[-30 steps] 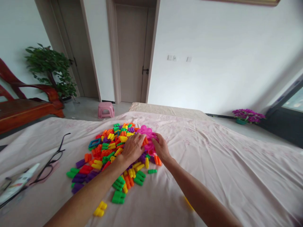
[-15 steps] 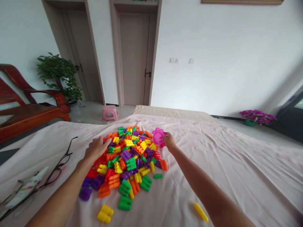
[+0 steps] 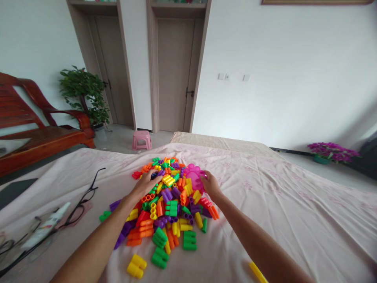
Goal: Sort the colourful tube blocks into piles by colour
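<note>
A heap of plastic blocks (image 3: 172, 208) in orange, yellow, green, purple and red lies on a pale flowered cloth (image 3: 250, 204). My left hand (image 3: 146, 184) reaches over the heap's upper left part, its fingers bent around something dark that is too small to name. On the heap's right side my right hand (image 3: 209, 184) pinches the edge of a pink flower-shaped piece (image 3: 194, 177), which rests against the blocks. A green block (image 3: 190, 240) and a yellow block (image 3: 137, 266) lie at the near edge of the pile.
Black-framed glasses (image 3: 77, 212) and a white tube (image 3: 47, 226) lie at the left. A yellow stick (image 3: 258, 272) is near my right forearm. Beyond the cloth stand a pink stool (image 3: 141, 140), a wooden bench (image 3: 44, 135) and a potted plant (image 3: 84, 92).
The view has turned slightly left. My left hand has moved right, further over the heap. The pink piece has shifted closer onto the blocks, still in my right hand, and some blocks have moved.
</note>
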### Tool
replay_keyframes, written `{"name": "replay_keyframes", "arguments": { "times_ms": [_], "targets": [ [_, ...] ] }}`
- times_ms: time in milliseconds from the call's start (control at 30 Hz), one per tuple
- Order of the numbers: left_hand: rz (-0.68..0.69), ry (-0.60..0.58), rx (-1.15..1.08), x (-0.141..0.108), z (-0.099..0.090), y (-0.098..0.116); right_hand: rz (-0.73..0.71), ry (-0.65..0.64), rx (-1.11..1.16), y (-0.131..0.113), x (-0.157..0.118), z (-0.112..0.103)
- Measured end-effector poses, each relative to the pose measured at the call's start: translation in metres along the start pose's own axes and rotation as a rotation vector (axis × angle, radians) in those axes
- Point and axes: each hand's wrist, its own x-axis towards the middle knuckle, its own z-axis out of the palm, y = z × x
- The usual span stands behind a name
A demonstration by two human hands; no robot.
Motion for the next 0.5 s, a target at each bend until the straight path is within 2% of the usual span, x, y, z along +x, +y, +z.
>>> {"name": "replay_keyframes", "arguments": {
  "times_ms": [167, 267, 333, 400, 433, 500],
  "targets": [
    [0.087, -0.036, -0.116, -0.017, 0.008, 0.040, -0.139, 0.024, -0.223, -0.033, -0.020, 0.024],
    [0.167, -0.083, -0.146, -0.027, 0.001, 0.063, -0.233, -0.001, -0.317, -0.057, -0.034, 0.027],
    [0.250, -0.184, -0.143, -0.024, -0.014, 0.072, -0.304, -0.016, -0.337, -0.070, -0.037, 0.020],
    [0.290, -0.279, -0.109, -0.010, -0.031, 0.074, -0.334, 0.002, -0.346, -0.075, -0.035, 0.006],
    [0.266, -0.289, -0.080, 0.000, -0.039, 0.071, -0.323, 0.024, -0.334, -0.073, -0.031, -0.004],
    [0.208, -0.221, -0.038, 0.027, -0.048, 0.061, -0.254, 0.073, -0.233, -0.063, -0.024, -0.024]
  ]
}}
